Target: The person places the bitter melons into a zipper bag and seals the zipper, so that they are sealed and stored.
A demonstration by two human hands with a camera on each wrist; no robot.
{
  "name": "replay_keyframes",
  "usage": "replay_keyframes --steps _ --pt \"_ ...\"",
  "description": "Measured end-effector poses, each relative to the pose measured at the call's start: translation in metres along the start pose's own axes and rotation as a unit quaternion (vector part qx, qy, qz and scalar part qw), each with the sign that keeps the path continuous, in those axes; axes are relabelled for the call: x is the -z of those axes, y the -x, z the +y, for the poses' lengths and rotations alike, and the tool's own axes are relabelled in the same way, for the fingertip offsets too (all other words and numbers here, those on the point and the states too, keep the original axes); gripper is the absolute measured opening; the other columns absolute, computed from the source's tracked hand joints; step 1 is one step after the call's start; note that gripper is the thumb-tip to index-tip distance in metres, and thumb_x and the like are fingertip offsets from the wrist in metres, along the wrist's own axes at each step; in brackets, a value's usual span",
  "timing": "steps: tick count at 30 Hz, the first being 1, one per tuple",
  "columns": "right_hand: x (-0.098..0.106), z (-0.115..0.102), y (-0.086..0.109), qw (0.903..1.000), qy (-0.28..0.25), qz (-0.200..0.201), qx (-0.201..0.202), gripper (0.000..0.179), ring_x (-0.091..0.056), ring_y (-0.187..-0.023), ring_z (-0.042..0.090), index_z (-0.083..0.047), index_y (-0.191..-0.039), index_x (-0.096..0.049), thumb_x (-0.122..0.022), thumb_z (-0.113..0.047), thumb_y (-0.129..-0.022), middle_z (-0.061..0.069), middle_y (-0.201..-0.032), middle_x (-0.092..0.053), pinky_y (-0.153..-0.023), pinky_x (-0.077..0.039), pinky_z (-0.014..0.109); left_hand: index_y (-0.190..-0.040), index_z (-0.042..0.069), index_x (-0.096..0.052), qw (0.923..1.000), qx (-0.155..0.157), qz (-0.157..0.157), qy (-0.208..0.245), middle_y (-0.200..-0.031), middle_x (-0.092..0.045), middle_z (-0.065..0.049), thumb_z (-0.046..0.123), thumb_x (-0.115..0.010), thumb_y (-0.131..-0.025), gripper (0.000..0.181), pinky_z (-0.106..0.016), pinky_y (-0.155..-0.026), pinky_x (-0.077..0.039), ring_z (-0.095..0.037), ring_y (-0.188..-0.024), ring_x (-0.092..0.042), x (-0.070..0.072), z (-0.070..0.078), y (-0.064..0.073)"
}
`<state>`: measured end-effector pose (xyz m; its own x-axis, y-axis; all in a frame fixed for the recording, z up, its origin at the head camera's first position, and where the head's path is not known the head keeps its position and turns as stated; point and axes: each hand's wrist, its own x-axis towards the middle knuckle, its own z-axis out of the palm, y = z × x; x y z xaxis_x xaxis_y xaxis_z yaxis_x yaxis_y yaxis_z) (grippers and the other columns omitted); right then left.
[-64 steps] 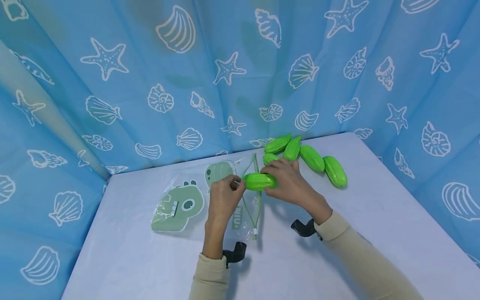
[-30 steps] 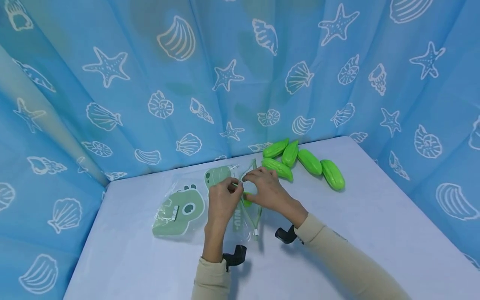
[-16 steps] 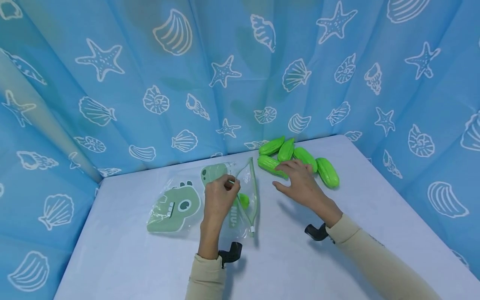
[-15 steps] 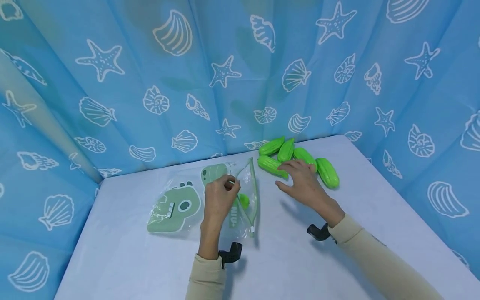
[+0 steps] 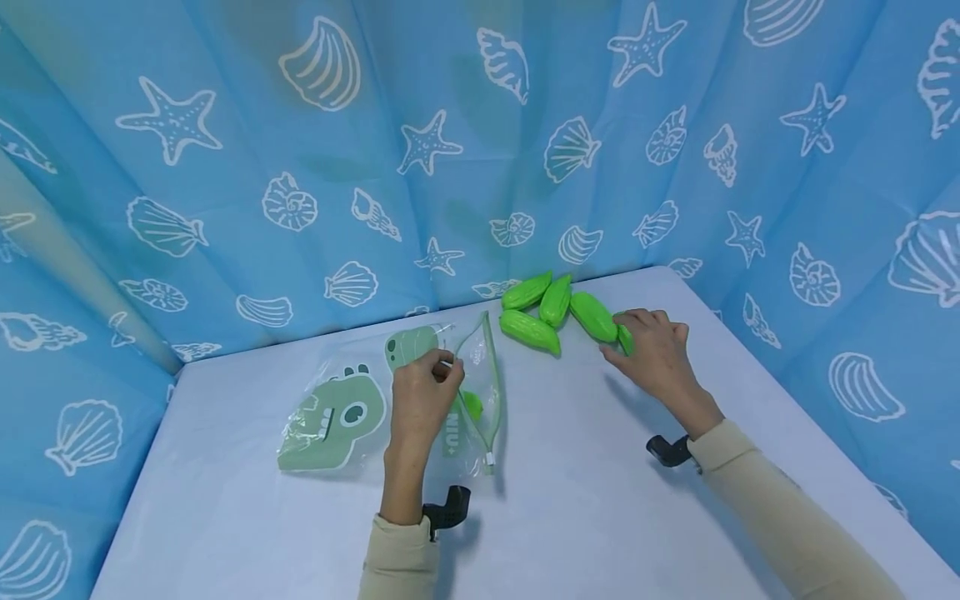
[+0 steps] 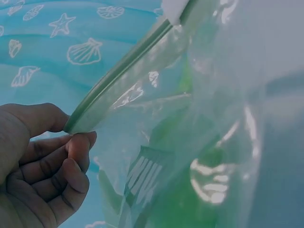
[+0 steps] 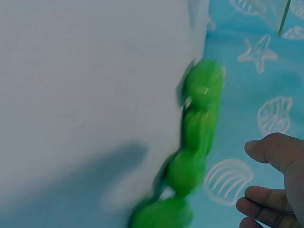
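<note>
A clear zip bag point(image 5: 333, 425) with a green dinosaur print lies on the table, its green-edged mouth held apart. My left hand point(image 5: 422, 398) pinches the upper rim between thumb and index finger; the pinched zip edge point(image 6: 97, 97) shows closely in the left wrist view. Inside the bag, near the mouth, is a green ridged gourd-like piece point(image 5: 472, 406). My right hand point(image 5: 656, 354), thumb and fingers spread, is over the rightmost green gourd-like piece point(image 5: 625, 338), hiding most of it. The right wrist view is blurred and shows a gap between thumb and fingers.
Several more green gourd-like pieces point(image 5: 529, 331) lie in a cluster at the back of the white table point(image 5: 555, 500). A blue curtain point(image 5: 450, 192) with shell and starfish prints hangs behind and along the sides. Black wrist cameras point(image 5: 448, 508) sit on both wrists.
One green piece went into the bag from my right hand, which then let go and moved right to the rightmost piece. My left hand keeps its pinch on the rim.
</note>
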<state>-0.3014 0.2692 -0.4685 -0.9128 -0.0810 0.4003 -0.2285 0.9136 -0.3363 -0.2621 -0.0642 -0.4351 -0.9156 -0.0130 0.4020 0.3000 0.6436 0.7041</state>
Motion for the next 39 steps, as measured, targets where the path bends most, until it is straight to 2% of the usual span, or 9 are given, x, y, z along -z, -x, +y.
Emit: replay_keyframes --steps 5,10,16,20,26,32,34,39 --pt "0.001 0.021 0.003 0.9995 0.019 -0.002 -0.026 0.049 -0.045 -0.112 0.043 0.005 -0.122 -0.063 -0.077 -0.026 -0.086 0.025 -0.125 -0.058 -0.079 -0.026 0.057 -0.096 0.001 -0.075 1.0 0.005 -0.006 -0.001 -0.072 -0.069 -0.005 0.014 -0.072 -0.091 0.014 -0.027 -0.052 -0.051 -0.014 -0.06 -0.061 0.001 -0.004 0.001" --pt "0.004 0.039 0.007 0.9974 0.045 -0.016 -0.055 0.061 -0.043 -0.113 0.045 0.01 -0.123 -0.06 -0.08 -0.033 -0.084 0.029 -0.125 -0.056 -0.081 -0.027 0.059 -0.096 0.001 -0.075 0.9999 -0.002 -0.013 0.008 -0.071 -0.069 -0.005 0.014 -0.071 -0.092 0.014 -0.027 -0.052 -0.051 -0.013 -0.06 -0.06 -0.003 -0.005 0.0" --pt "0.002 0.048 0.01 0.9935 0.062 -0.056 -0.077 0.073 -0.04 -0.115 0.049 0.016 -0.126 -0.055 -0.076 -0.041 -0.085 0.034 -0.126 -0.051 -0.085 -0.028 0.062 -0.096 0.002 -0.075 0.9998 0.007 -0.013 0.01 -0.071 -0.068 -0.004 0.014 -0.072 -0.091 0.014 -0.026 -0.052 -0.051 -0.013 -0.06 -0.06 -0.003 -0.005 0.0" --pt "-0.001 0.05 0.012 0.992 0.065 -0.067 -0.085 0.075 -0.042 -0.11 0.048 0.016 -0.126 -0.055 -0.075 -0.043 -0.085 0.034 -0.122 -0.052 -0.084 -0.029 0.062 -0.096 0.002 -0.075 0.9999 0.005 -0.012 0.003 -0.071 -0.069 -0.004 0.014 -0.072 -0.091 0.014 -0.026 -0.052 -0.051 -0.013 -0.06 -0.061 -0.003 -0.005 -0.001" --pt "-0.006 0.052 0.012 0.9904 0.063 -0.082 -0.092 0.072 -0.046 -0.099 0.045 0.017 -0.123 -0.056 -0.075 -0.041 -0.086 0.034 -0.11 -0.057 -0.081 -0.031 0.061 -0.095 0.002 -0.076 1.0 0.007 -0.004 -0.005 -0.071 -0.069 -0.004 0.015 -0.072 -0.091 0.014 -0.027 -0.052 -0.051 -0.012 -0.059 -0.062 -0.002 -0.006 -0.002" --pt "-0.008 0.055 0.015 0.9899 0.042 -0.082 -0.107 0.054 -0.048 -0.081 0.037 0.015 -0.111 -0.061 -0.075 -0.031 -0.086 0.02 -0.082 -0.059 -0.073 -0.032 0.052 -0.095 0.002 -0.075 0.9999 0.007 -0.01 0.002 -0.07 -0.068 -0.003 0.015 -0.071 -0.091 0.014 -0.026 -0.052 -0.051 -0.011 -0.059 -0.06 -0.002 -0.007 -0.001" --pt "-0.006 0.056 0.015 0.9902 0.039 -0.075 -0.112 0.051 -0.048 -0.081 0.037 0.015 -0.11 -0.061 -0.075 -0.028 -0.086 0.02 -0.082 -0.059 -0.072 -0.032 0.051 -0.095 0.002 -0.075 0.9999 0.003 -0.01 0.003 -0.07 -0.068 -0.003 0.015 -0.071 -0.091 0.014 -0.026 -0.052 -0.05 -0.011 -0.059 -0.06 -0.002 -0.007 -0.002" --pt "0.0 0.059 0.018 0.9899 0.036 -0.063 -0.122 0.055 -0.048 -0.087 0.04 0.016 -0.118 -0.06 -0.075 -0.027 -0.086 0.027 -0.095 -0.062 -0.074 -0.033 0.052 -0.095 0.002 -0.076 1.0 0.003 -0.005 -0.001 -0.07 -0.069 -0.004 0.015 -0.071 -0.091 0.014 -0.025 -0.052 -0.05 -0.012 -0.059 -0.06 -0.002 -0.009 -0.002"
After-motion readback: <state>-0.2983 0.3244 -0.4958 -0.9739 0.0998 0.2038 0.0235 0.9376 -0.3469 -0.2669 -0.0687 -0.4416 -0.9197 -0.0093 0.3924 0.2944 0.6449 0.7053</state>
